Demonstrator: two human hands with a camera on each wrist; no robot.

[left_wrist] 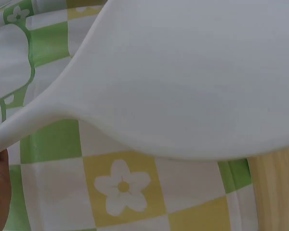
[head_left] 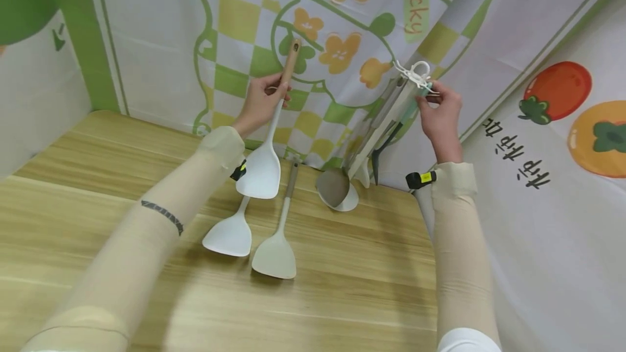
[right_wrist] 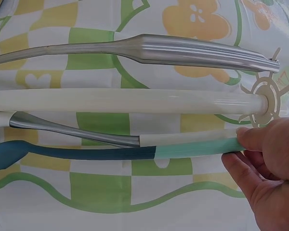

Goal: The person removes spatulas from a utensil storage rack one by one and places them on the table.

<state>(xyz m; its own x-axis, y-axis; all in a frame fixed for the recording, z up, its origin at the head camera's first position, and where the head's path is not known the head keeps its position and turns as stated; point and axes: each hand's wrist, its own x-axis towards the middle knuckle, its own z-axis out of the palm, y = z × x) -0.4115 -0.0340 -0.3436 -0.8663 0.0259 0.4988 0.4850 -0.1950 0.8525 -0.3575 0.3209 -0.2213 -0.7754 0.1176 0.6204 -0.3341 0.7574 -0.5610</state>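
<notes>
My left hand (head_left: pixel 264 99) grips a white spatula (head_left: pixel 261 174) by its handle near the wooden end, its blade hanging down above the table. In the left wrist view the blade fills most of the picture. My right hand (head_left: pixel 442 113) is at the top of a white utensil stand (head_left: pixel 379 134), pinching the mint-green handle end (right_wrist: pixel 197 148) of a dark blue utensil (right_wrist: pixel 91 153) that hangs there. Its lower end reaches out of the right wrist view. A steel handle (right_wrist: pixel 183 50) and a cream-and-steel handle (right_wrist: pixel 77 129) hang on either side of the pole.
On the wooden table (head_left: pixel 342 287) lie a white spatula (head_left: pixel 231 235) and a beige spatula (head_left: pixel 275 257). A grey ladle (head_left: pixel 333 186) hangs low by the stand, overlapping a white rounded piece (head_left: pixel 349 200). A patterned curtain (head_left: pixel 235 20) covers the wall behind.
</notes>
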